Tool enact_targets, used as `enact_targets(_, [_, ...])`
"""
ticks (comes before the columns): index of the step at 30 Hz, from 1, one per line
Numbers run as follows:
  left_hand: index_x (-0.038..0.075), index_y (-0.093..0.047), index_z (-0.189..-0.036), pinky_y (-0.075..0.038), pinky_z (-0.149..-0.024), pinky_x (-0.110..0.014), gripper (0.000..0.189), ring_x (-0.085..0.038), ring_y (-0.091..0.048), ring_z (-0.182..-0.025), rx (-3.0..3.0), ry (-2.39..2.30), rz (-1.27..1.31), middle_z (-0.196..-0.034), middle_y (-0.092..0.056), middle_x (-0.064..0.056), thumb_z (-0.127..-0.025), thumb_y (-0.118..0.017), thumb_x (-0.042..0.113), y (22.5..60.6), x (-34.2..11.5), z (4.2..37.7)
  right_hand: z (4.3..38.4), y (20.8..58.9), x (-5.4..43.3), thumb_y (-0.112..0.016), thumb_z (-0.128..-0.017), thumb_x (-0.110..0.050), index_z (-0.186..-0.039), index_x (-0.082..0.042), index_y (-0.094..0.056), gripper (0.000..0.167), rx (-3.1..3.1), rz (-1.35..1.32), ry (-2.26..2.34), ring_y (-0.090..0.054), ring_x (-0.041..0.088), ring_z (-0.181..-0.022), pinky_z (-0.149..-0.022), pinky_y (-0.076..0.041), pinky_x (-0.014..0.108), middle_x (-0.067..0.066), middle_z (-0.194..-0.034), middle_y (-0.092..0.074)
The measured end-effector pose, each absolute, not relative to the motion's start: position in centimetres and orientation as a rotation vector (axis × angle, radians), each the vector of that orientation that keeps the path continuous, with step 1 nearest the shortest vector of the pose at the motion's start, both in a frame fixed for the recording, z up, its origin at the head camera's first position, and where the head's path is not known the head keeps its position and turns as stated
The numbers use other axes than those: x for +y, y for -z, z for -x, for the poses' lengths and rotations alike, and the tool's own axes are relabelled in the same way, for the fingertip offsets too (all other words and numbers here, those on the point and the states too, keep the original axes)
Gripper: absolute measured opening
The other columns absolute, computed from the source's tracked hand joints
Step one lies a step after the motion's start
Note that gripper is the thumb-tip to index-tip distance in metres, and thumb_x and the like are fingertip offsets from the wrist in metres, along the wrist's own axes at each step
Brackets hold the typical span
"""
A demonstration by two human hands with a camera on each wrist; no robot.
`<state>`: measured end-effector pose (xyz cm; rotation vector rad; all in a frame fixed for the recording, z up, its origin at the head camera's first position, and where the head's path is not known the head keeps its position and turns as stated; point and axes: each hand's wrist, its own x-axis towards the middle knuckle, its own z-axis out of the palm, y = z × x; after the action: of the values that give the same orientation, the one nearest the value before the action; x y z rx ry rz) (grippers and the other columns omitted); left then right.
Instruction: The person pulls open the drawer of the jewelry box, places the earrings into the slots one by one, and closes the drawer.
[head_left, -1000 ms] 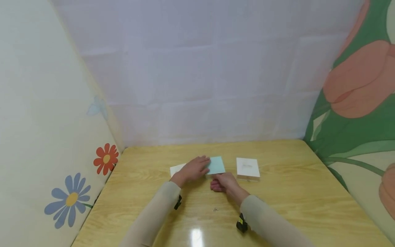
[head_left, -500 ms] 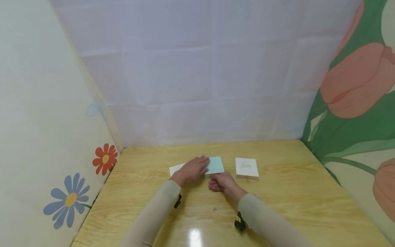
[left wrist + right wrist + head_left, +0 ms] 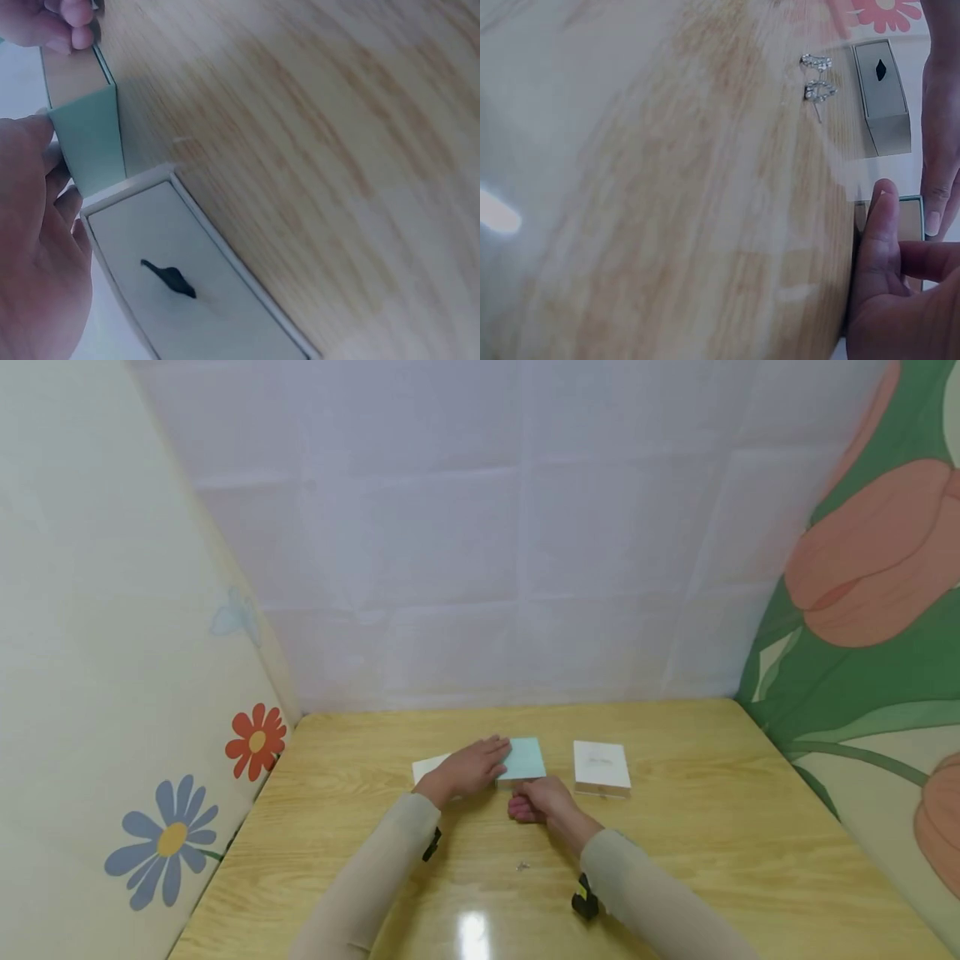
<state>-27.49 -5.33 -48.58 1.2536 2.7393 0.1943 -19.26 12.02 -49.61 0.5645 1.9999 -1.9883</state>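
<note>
A small teal box (image 3: 522,758) with a beige front lies on the table. My left hand (image 3: 472,768) rests over its left part, fingers fairly straight in the head view. At the front face, my right hand (image 3: 546,800) has its fingers curled in, with thumb and finger pinching at the beige front (image 3: 75,75); the exact part between them is hidden. Close by on the left is a white box (image 3: 187,270) with a dark ribbon tab on its front, partly hidden by my left hand in the head view. Two sparkly earrings (image 3: 820,90) lie nearer to me.
Another white box (image 3: 602,766) with faint lettering stands to the right of the teal one. The wood-grain table (image 3: 675,860) meets a white cloth (image 3: 480,568) behind and flower-patterned panels on both sides.
The teal box's front face has come into view below its top edge. Both hands have stayed at almost the same places; the head view shifts slightly.
</note>
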Motion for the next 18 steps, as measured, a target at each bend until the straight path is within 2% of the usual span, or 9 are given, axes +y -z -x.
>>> enact_targets(18, [0.006,-0.024,-0.161,-0.016,-0.127,-0.037,0.056,-0.025,-0.016,-0.156,2.762,-0.161,-1.32,-0.168,-0.021,-0.007,-0.113,-0.03,0.033,49.51,-5.56,27.6,19.2,50.13,11.96,-0.058,-0.093,0.002,-0.099,0.012,-0.068,0.015,2.015,-0.54,1.983,-0.07,0.015,-0.057,-0.058,-0.061,0.027,0.012,-0.071,-0.073])
